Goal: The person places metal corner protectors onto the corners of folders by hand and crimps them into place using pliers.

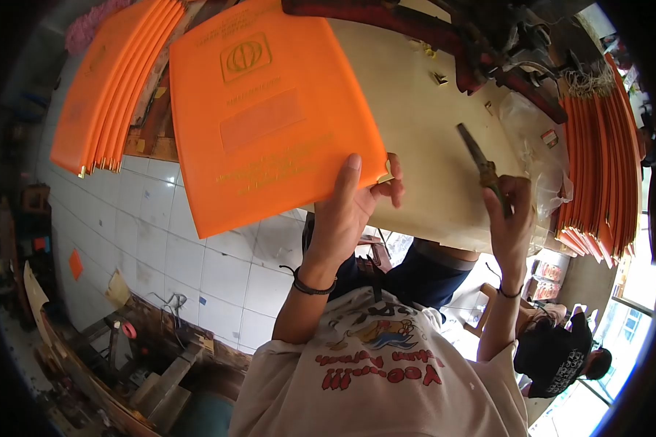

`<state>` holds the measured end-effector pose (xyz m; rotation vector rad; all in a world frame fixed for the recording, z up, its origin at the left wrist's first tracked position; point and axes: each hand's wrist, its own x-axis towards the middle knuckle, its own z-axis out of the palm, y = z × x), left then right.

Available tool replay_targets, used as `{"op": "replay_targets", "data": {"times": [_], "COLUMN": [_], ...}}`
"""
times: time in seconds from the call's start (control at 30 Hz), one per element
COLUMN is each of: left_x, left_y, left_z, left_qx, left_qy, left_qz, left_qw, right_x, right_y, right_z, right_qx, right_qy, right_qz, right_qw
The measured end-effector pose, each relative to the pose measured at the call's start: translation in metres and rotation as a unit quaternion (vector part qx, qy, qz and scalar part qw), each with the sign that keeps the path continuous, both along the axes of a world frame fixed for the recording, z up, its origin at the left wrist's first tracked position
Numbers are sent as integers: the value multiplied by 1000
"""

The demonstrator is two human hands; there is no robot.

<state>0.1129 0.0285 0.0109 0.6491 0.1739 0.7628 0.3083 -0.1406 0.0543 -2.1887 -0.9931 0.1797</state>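
Note:
An orange folder point(270, 109) with gold print and a clear label window lies tilted at the upper middle, partly past the table edge. My left hand point(353, 207) grips its lower right corner, thumb on top and fingers beneath. A small gold metal corner piece point(386, 172) shows at that corner, between my thumb and fingers. Over the table's right part, my right hand point(510, 211) is closed round the green handle of a tool point(486, 167) with a dark metal end pointing up and left. The tool is apart from the folder.
Stacked orange folders point(116, 80) are at the left, and a bundle of orange folders point(598, 167) at the right. A dark red metal machine point(481, 51) stands at the table's back. Plastic bags point(543, 146) and small gold pieces point(439, 78) lie on the table point(415, 131). Another person point(561, 353) is lower right.

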Motion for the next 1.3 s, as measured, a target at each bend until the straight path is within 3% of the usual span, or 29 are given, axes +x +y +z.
{"op": "replay_targets", "data": {"times": [0.07,0.1,0.17,0.23,0.33,0.47,0.57,0.87,1.3], "left_x": [3,4,6,6,1,-2,-4,-2,-2], "left_y": [-2,-3,-5,-4,-2,-2,-1,-4,-7], "left_z": [1,3,10,10,3,5,11,7,9], "left_qx": [7,11,-18,-21,0,-5,-35,-52,-101], "left_qy": [7,11,17,23,35,71,74,68,52], "left_qz": [21,32,48,45,7,-22,-36,-12,2], "left_qw": [1000,999,999,999,999,997,996,996,994], "right_x": [-13,-17,-43,-64,-93,-107,-113,-125,-128], "right_y": [-11,-24,-33,-34,-30,-25,-15,-1,8], "right_z": [19,16,19,19,18,20,34,42,51], "right_qx": [37,92,93,51,5,-56,-125,-101,-204], "right_qy": [221,348,478,578,623,593,491,488,460], "right_qz": [-5,45,163,177,131,101,127,79,63], "right_qw": [974,932,858,795,771,797,853,863,862]}}
